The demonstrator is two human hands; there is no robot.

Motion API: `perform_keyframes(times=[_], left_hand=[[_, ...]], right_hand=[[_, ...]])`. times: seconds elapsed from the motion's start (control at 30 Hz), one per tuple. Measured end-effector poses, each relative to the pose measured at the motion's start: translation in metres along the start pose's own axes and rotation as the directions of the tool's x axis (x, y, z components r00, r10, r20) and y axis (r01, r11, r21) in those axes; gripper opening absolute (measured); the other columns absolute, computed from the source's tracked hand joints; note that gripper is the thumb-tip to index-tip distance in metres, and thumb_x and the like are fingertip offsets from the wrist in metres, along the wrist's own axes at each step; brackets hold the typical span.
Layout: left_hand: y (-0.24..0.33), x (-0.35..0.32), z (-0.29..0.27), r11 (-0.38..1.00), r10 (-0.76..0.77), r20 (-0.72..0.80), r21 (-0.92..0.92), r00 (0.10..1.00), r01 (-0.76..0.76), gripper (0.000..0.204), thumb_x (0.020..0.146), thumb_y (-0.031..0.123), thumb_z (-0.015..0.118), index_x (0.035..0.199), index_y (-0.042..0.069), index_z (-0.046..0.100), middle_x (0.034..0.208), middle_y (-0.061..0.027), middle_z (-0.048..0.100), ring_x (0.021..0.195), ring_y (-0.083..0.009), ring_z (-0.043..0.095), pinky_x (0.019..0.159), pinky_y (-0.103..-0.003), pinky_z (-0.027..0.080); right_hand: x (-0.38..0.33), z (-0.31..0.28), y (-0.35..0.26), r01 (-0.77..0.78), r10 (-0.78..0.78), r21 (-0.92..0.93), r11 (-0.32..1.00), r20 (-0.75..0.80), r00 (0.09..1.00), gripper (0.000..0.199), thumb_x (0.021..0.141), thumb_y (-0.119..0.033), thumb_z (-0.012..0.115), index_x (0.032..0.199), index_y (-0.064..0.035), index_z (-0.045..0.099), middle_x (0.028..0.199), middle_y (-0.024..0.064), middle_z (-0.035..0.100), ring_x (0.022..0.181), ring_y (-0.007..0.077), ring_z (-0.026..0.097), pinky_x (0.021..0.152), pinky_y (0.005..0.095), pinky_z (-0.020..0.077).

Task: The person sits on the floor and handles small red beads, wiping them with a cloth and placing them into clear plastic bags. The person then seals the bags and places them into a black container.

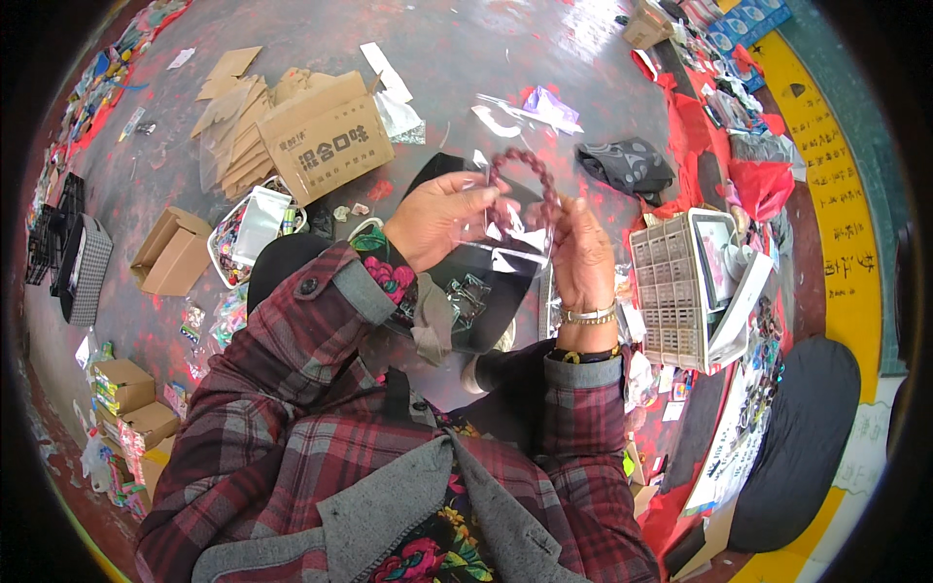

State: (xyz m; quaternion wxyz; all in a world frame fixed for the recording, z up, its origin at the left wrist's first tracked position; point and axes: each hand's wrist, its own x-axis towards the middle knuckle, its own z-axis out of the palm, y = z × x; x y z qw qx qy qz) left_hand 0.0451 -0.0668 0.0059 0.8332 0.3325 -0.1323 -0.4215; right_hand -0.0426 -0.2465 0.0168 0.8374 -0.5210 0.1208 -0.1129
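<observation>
A dark red beaded bracelet (525,157) arches up between my two hands. A small clear plastic bag (520,255) hangs around its lower part; how much of the bracelet is inside I cannot tell. My left hand (437,219) pinches the bag's left side between thumb and fingers. On the other side, my right hand (583,260) grips the beads at the right, its fingertips also against the bag. Below them, a black open container (491,325) holds several small clear packets with dark contents (465,296). A grey cloth (431,321) droops beside my left wrist.
At the far left lie a printed carton (326,136) and flattened cardboard. A white basket (222,262) of small goods and an open box (173,255) stand nearer. On the right are a beige plastic crate (666,291), a dark folded bag (625,167) and a black stool seat (802,437).
</observation>
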Motion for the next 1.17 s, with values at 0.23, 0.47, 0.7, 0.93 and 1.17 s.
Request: perform_keyframes(times=[0.23, 0.47, 0.7, 0.93, 1.17], left_hand=[[0.005, 0.003, 0.001, 0.964, 0.199, -0.023, -0.176, 0.980, -0.200, 0.014, 0.088, 0.006, 0.051, 0.101, 0.005, 0.056, 0.106, -0.0136, 0.060, 0.102, -0.0217, 0.056, 0.089, -0.034, 0.044], [-0.001, 0.002, -0.006, 0.969, 0.199, -0.002, -0.148, 0.980, -0.198, 0.017, 0.084, -0.001, 0.054, 0.100, 0.005, 0.054, 0.107, -0.0133, 0.057, 0.104, -0.0226, 0.055, 0.091, -0.038, 0.045], [0.002, -0.004, 0.006, 0.982, 0.154, -0.002, -0.109, 0.988, -0.154, 0.033, 0.085, 0.002, 0.052, 0.118, 0.004, 0.047, 0.108, -0.0120, 0.057, 0.103, -0.0226, 0.055, 0.091, -0.040, 0.044], [-0.001, 0.000, 0.000, 0.957, 0.243, 0.025, -0.169, 0.970, -0.235, 0.037, 0.089, 0.008, 0.049, 0.126, 0.005, 0.043, 0.114, -0.0122, 0.056, 0.106, -0.0227, 0.053, 0.093, -0.040, 0.042], [-0.002, 0.001, -0.003, 0.960, 0.232, 0.120, -0.190, 0.965, -0.207, 0.039, 0.089, 0.009, 0.050, 0.127, 0.006, 0.042, 0.122, -0.0104, 0.052, 0.114, -0.0275, 0.049, 0.097, -0.042, 0.039]], right_hand=[[-0.004, 0.013, 0.005, -0.100, 0.100, -0.017, 0.995, 0.058, 0.993, 0.015, 0.085, -0.014, 0.060, 0.098, -0.0053, 0.060, 0.086, 0.0029, 0.064, 0.075, 0.0093, 0.061, 0.060, 0.0197, 0.0484], [-0.003, 0.019, 0.007, 0.050, -0.049, -0.079, 0.996, 0.010, 0.999, 0.007, 0.085, -0.009, 0.059, 0.088, -0.0044, 0.062, 0.078, 0.0018, 0.063, 0.069, 0.0081, 0.058, 0.059, 0.0191, 0.0444], [-0.002, 0.009, 0.009, 0.155, -0.161, -0.171, 0.973, -0.022, 0.987, 0.007, 0.084, -0.010, 0.059, 0.087, -0.0039, 0.062, 0.077, 0.0021, 0.063, 0.066, 0.0086, 0.057, 0.058, 0.0194, 0.0437], [-0.006, 0.020, 0.004, 0.055, -0.053, -0.053, 0.997, 0.045, 0.998, 0.011, 0.085, -0.010, 0.059, 0.092, -0.0022, 0.060, 0.080, 0.0054, 0.064, 0.071, 0.0128, 0.061, 0.059, 0.0205, 0.0443], [-0.006, 0.017, 0.013, 0.089, -0.086, -0.086, 0.992, 0.029, 0.996, 0.006, 0.084, -0.007, 0.060, 0.088, -0.0028, 0.061, 0.077, 0.0064, 0.064, 0.071, 0.0137, 0.062, 0.061, 0.0213, 0.0445]])
